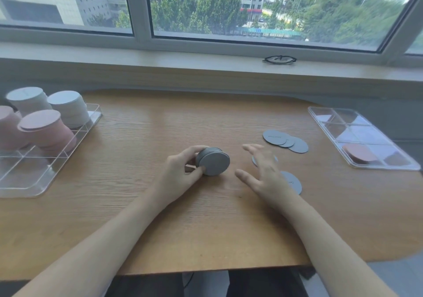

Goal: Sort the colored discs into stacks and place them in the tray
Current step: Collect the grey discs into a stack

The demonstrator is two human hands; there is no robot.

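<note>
The left hand (180,173) pinches a stack of grey discs (213,161) on edge, thumb and fingers pressed to its sides, mid-tabletop. The right hand (263,171) hovers beside it with fingers spread, empty. Loose grey discs (285,140) lie toward the right edge. A clear tray (29,177) at the left edge holds pink and white stacks; another tray (366,136) sits right.
</note>
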